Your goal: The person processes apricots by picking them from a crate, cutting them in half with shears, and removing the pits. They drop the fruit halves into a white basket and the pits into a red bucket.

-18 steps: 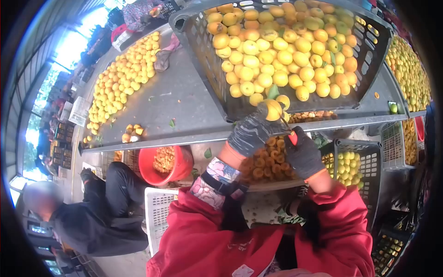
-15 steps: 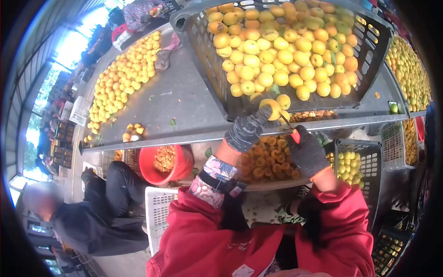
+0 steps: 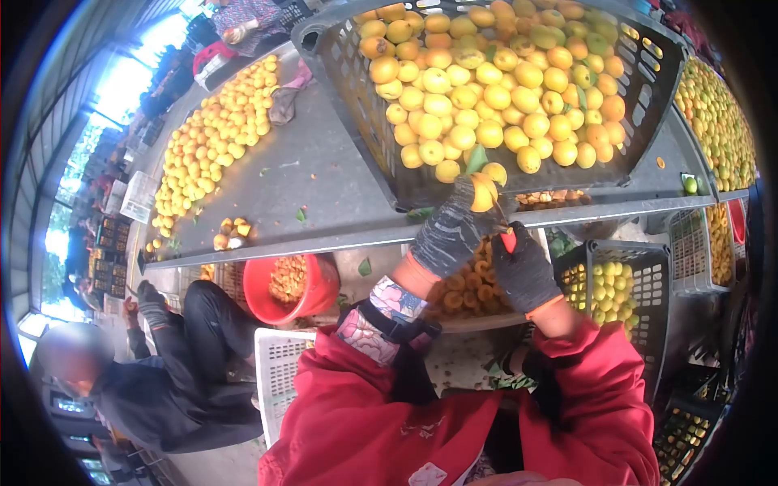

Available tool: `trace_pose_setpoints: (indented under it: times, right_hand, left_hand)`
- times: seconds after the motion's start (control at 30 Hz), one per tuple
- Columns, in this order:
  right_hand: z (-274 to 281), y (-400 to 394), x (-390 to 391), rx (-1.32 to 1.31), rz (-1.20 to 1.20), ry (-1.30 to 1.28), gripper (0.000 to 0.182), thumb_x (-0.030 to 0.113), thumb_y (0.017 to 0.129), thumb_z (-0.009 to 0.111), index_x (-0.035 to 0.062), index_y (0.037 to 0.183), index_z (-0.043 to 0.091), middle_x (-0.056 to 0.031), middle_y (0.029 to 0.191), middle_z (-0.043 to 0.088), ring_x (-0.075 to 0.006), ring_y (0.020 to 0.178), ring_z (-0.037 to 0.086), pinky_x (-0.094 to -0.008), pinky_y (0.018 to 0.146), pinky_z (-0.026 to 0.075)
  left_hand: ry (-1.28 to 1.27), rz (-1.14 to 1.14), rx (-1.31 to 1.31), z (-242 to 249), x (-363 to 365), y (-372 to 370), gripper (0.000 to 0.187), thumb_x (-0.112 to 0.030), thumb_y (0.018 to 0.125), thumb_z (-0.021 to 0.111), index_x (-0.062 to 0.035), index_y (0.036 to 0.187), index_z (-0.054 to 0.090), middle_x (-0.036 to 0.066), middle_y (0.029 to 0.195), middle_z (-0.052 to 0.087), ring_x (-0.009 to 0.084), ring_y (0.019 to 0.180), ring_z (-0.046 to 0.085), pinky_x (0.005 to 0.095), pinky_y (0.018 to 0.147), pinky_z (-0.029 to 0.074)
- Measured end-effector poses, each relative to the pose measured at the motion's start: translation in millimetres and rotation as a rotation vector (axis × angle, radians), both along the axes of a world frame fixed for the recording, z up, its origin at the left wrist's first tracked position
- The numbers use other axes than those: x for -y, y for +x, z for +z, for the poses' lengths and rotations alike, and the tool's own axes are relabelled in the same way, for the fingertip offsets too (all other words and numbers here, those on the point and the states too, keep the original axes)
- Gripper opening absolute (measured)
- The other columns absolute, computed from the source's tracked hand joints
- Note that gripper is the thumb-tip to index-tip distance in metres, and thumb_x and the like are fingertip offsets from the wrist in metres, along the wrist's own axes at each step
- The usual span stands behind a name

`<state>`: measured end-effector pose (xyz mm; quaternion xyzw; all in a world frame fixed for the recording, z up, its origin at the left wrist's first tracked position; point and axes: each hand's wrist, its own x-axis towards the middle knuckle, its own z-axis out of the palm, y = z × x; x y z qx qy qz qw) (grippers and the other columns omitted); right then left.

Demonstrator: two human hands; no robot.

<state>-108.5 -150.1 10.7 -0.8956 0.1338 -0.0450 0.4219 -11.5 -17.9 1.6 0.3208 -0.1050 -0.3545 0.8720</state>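
Observation:
My left hand (image 3: 448,231), in a grey glove, is closed around a yellow-orange fruit (image 3: 484,193) at the front edge of the table. Close to its right, my right hand (image 3: 527,267), in a dark glove, grips a knife (image 3: 508,240) with a red handle. The blade points up at the held fruit; its tip is hard to make out. Just behind the hands, a black crate (image 3: 381,174) lies tilted on the table, holding several yellow fruits (image 3: 486,97). A green leaf (image 3: 476,159) sticks up beside the held fruit. Below the hands are cut orange fruits (image 3: 474,283).
Loose yellow fruits (image 3: 215,130) lie on the grey table (image 3: 324,186) at the left. Below the edge stand a red bucket (image 3: 324,287), a white crate (image 3: 279,373) and a black crate of greenish fruits (image 3: 608,296). A co-worker in dark clothes (image 3: 174,397) is at the lower left.
The fruit in my left hand has turned, and that hand has shifted slightly right and down. My right hand has moved slightly left. The co-worker's hands have risen.

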Motion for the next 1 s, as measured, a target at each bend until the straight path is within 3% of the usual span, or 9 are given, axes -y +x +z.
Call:
trace_pose_setpoints:
  times: [0.2, 0.3, 0.4, 0.5, 0.6, 0.7, 0.77, 0.93, 1.0]
  right_hand:
    - [-1.7, -0.9, 15.9, 0.075, 0.098, -0.098, 0.025, 0.029, 0.097, 0.052, 0.0052, 0.103, 0.052, -0.0282, 0.087, 0.063, -0.0498, 0.085, 0.059, -0.0563, 0.069, 0.046]
    - [-2.5, -0.1, 14.3, 0.089, 0.088, -0.09, 0.025, 0.03, 0.097, 0.052, 0.0055, 0.104, 0.052, -0.0284, 0.088, 0.063, -0.0499, 0.086, 0.059, -0.0562, 0.07, 0.046]
    - [-2.1, -4.1, 0.7, 0.079, 0.045, -0.022, 0.025, 0.029, 0.097, 0.051, 0.0058, 0.105, 0.052, -0.0283, 0.09, 0.063, -0.0496, 0.087, 0.06, -0.0561, 0.071, 0.047]
    - [-14.7, 2.0, -2.3, 0.025, 0.04, 0.115, 0.034, 0.028, 0.092, 0.062, 0.0025, 0.115, 0.057, -0.0282, 0.098, 0.064, -0.0456, 0.095, 0.061, -0.0469, 0.076, 0.049]
    - [-22.2, 4.0, -2.9, 0.048, 0.024, 0.108, 0.03, 0.026, 0.092, 0.062, 0.0056, 0.114, 0.057, -0.0268, 0.095, 0.064, -0.0458, 0.093, 0.061, -0.0476, 0.074, 0.048]
    - [-5.4, 3.0, -0.2, 0.049, 0.072, 0.052, 0.023, 0.026, 0.098, 0.05, 0.0039, 0.105, 0.051, -0.0306, 0.09, 0.061, -0.0496, 0.088, 0.059, -0.0547, 0.07, 0.047]
    - [1.8, -2.2, 4.5, 0.039, 0.09, 0.056, 0.023, 0.024, 0.097, 0.053, 0.003, 0.105, 0.055, -0.0267, 0.09, 0.065, -0.0433, 0.085, 0.064, -0.0494, 0.069, 0.049]
    - [15.4, -0.3, 20.0, 0.271, 0.119, 0.628, 0.029, 0.019, 0.091, 0.067, 0.0001, 0.112, 0.062, -0.0048, 0.089, 0.067, -0.0115, 0.08, 0.061, -0.0292, 0.07, 0.049]
    - [24.5, 1.2, 27.1, 0.17, 0.197, 0.61, 0.028, 0.019, 0.092, 0.065, 0.0005, 0.113, 0.062, -0.006, 0.089, 0.067, -0.0132, 0.081, 0.062, -0.0303, 0.072, 0.05]
  left_hand:
    - [0.547, 0.283, 0.636, 31.0, -11.6, -3.0, 0.034, -0.02, 0.095, 0.065, 0.0008, 0.122, 0.056, 0.012, 0.117, 0.062, 0.0189, 0.104, 0.059, 0.0296, 0.091, 0.05]
    - [0.716, 0.418, 1.285, 15.6, -18.6, 7.5, 0.041, -0.031, 0.103, 0.052, -0.0001, 0.129, 0.051, 0.008, 0.117, 0.06, 0.0173, 0.1, 0.061, 0.0303, 0.087, 0.053]
    - [0.265, 0.112, 0.198, 0.0, -4.1, -0.4, 0.046, -0.036, 0.101, 0.054, 0.0014, 0.128, 0.05, 0.015, 0.118, 0.062, 0.0247, 0.112, 0.059, 0.0334, 0.098, 0.048]
    - [0.029, 0.051, 0.161, -10.1, 11.1, -2.0, 0.053, -0.043, 0.104, 0.042, 0.0018, 0.132, 0.044, 0.017, 0.123, 0.059, 0.0273, 0.117, 0.057, 0.0355, 0.106, 0.044]
    - [-0.114, 0.021, -0.09, -0.4, 11.6, -5.9, 0.054, -0.043, 0.106, 0.034, 0.0022, 0.135, 0.039, 0.018, 0.126, 0.057, 0.0269, 0.12, 0.055, 0.0356, 0.11, 0.039]
    - [-0.006, 0.06, 0.135, -17.9, 5.5, 2.4, 0.048, -0.038, 0.106, 0.036, 0.0005, 0.136, 0.038, 0.017, 0.128, 0.054, 0.0255, 0.122, 0.053, 0.0333, 0.108, 0.042]
    - [0.236, 0.043, 0.444, -14.3, -10.9, 12.4, 0.048, -0.037, 0.105, 0.043, -0.0018, 0.137, 0.038, 0.015, 0.128, 0.054, 0.0252, 0.119, 0.055, 0.0339, 0.104, 0.046]
    - [0.208, 0.038, 0.293, 26.1, -28.2, 1.8, 0.064, -0.041, 0.092, 0.067, -0.0038, 0.137, 0.041, 0.012, 0.13, 0.053, 0.0237, 0.111, 0.057, 0.0386, 0.096, 0.052]
    - [0.324, -0.044, 0.523, 21.5, -27.0, 0.7, 0.069, -0.041, 0.091, 0.069, -0.0038, 0.14, 0.04, 0.011, 0.132, 0.052, 0.0213, 0.114, 0.056, 0.0367, 0.096, 0.05]
